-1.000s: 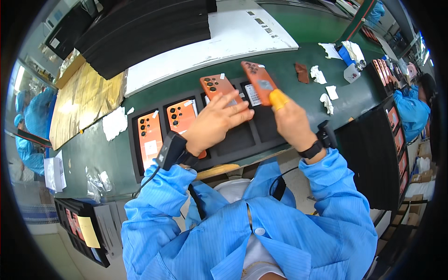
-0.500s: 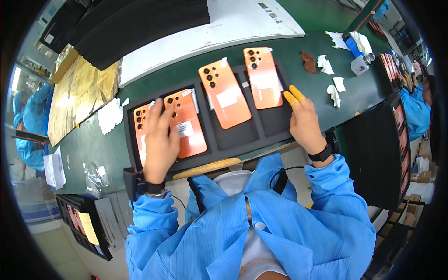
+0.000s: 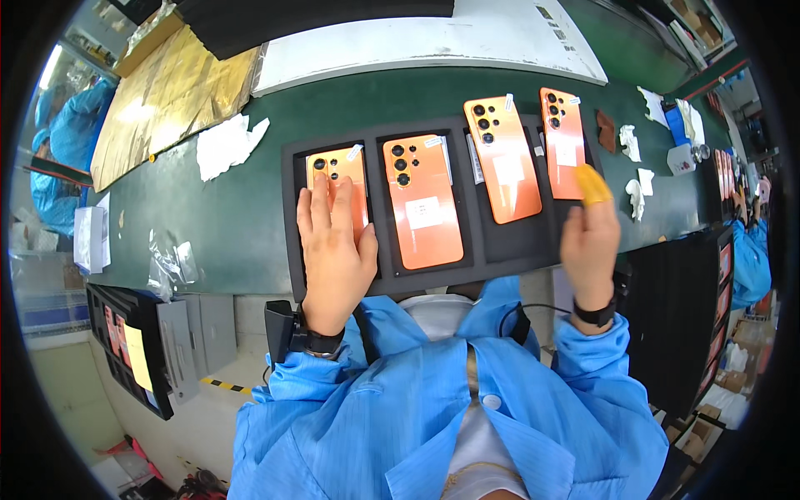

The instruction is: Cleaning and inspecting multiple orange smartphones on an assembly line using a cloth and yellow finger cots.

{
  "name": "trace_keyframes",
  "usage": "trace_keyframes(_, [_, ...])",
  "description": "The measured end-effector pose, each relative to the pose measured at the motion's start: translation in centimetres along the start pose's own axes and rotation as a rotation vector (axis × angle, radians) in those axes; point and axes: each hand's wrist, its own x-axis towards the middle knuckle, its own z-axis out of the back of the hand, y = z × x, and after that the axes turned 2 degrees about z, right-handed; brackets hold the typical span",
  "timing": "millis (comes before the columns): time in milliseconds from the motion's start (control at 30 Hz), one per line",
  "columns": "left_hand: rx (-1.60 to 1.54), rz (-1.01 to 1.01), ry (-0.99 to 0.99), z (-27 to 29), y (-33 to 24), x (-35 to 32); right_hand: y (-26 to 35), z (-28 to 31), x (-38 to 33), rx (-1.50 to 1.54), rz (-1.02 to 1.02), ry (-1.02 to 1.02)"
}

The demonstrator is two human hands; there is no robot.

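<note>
A black foam tray [image 3: 379, 279] with several compartments holds orange phones, camera sides up. My left hand [image 3: 335, 258] lies open over the leftmost phone [image 3: 360, 193], fingers spread and hiding much of it. Beside it, the second phone [image 3: 427, 233] sits in its compartment and has a white label on its back. A third phone [image 3: 510, 196] lies tilted, its top reaching past the tray's far edge. My right hand [image 3: 593, 242], with yellow finger covers, has its fingers stretched out at the lower right of the fourth phone [image 3: 563, 146]; whether it touches is unclear.
Crumpled white paper [image 3: 229, 148] lies on the green table [image 3: 179, 204]. A white board [image 3: 433, 50] and yellow-taped cardboard [image 3: 171, 100] stand at the back. At right are a brown cloth piece [image 3: 607, 131], white scraps and stacked black trays [image 3: 675, 308]. A co-worker's blue sleeve [image 3: 750, 258] shows far right.
The view has shifted, and the tray now appears farther right and straighter. My left hand has settled onto the leftmost phone. My right hand has come closer to the fourth phone.
</note>
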Motion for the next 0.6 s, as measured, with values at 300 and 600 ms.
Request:
trace_keyframes(300, [-0.102, 0.006, 0.096, 0.3, -0.1, 1.5, 13.9, -10.0, 1.9, 0.089, 0.181, 0.415])
trace_keyframes(600, [-0.145, 0.038, 0.03, 1.0, 0.3, 2.0, 15.1, -10.1, 3.0, 0.127, 0.142, 0.416])
